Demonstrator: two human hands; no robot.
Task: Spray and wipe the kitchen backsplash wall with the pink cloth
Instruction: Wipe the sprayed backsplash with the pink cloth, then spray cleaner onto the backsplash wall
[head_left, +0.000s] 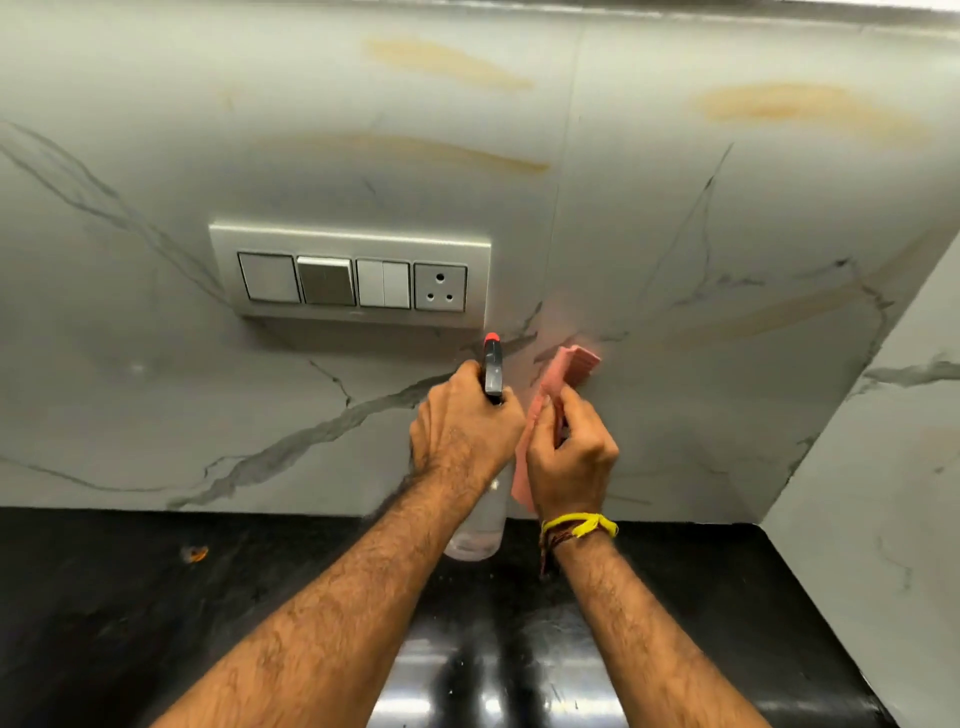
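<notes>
From the head camera I see my left hand with its grip clenched around the spray bottle, red nozzle at 12 o'clock aimed at the backsplash wall. At 3 o'clock of it, my right hand grips the pink cloth close to the wall, above the black counter. The switch panel sits at 11 o'clock.

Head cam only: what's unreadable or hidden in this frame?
- Spray bottle trigger and neck: covered by the left hand.
- Liquid level: clear body, too blurred to read.
- Pink cloth: middle hidden by the right hand.
- Whether the cloth touches the backsplash: cannot tell.
- Countertop front: cut off by the bottom edge.
</notes>
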